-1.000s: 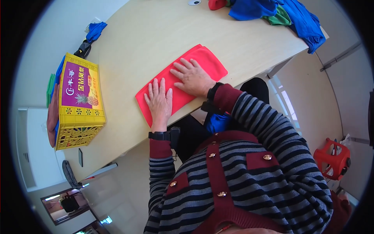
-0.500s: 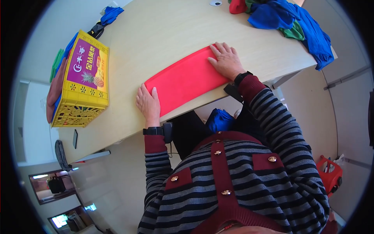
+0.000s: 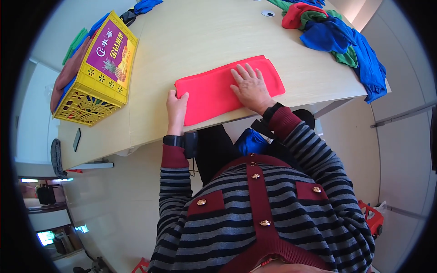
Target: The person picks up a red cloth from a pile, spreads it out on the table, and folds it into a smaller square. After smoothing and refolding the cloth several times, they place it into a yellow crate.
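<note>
A folded red cloth (image 3: 211,93) lies as a long flat strip near the front edge of the table (image 3: 195,41). At its left end my left hand (image 3: 176,108) pinches the edge, the thumb on top and the fingers curled out of sight beneath. My right hand (image 3: 251,88) rests flat on the right part of the cloth, palm down with fingers spread. Dark bands circle both wrists.
A yellow plastic crate (image 3: 98,75) holding cloths stands at the left, with a dark phone (image 3: 77,139) near it. Crumpled blue cloth (image 3: 330,35), green cloth (image 3: 348,57) and red cloth (image 3: 300,13) pile up at the far right, partly over the table edge.
My right hand has moved from the cloth's far right corner inward onto its surface. My left hand has gone from lying flat to gripping the left edge. The view has shifted slightly.
</note>
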Demonstrator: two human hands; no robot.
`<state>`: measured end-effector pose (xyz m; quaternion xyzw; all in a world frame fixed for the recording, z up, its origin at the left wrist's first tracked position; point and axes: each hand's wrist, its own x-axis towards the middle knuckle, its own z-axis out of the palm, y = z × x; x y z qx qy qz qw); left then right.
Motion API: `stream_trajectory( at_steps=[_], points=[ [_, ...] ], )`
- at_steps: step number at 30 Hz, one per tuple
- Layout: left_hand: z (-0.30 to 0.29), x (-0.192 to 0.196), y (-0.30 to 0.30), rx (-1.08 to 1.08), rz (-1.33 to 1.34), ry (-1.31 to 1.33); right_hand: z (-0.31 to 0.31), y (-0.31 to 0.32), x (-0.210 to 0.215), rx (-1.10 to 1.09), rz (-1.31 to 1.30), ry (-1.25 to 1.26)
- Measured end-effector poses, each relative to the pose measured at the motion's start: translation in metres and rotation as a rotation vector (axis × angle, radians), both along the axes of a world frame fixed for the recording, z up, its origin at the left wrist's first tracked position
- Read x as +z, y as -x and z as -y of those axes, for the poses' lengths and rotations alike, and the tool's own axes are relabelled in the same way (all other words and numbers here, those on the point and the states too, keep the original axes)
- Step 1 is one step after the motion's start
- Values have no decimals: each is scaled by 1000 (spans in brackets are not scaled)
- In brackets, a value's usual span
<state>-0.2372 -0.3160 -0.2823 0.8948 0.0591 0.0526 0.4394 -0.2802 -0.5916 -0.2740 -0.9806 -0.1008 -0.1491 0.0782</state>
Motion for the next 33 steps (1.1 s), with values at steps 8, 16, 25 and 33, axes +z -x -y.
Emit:
stream_trajectory(
  at_steps=[8,16,25,33],
  points=[
    [-24,31,13,-174,2,773,-44,-7,-6,-4,-81,-19],
    [-26,80,16,-224,60,808,-80,-1,-7,5,-91,38],
    [64,110,-15,-430,108,656,-60,24,-8,123,0,-124],
    [174,57,-58,-480,156,-98,-37,84,-19,306,79,-163]
  ],
)
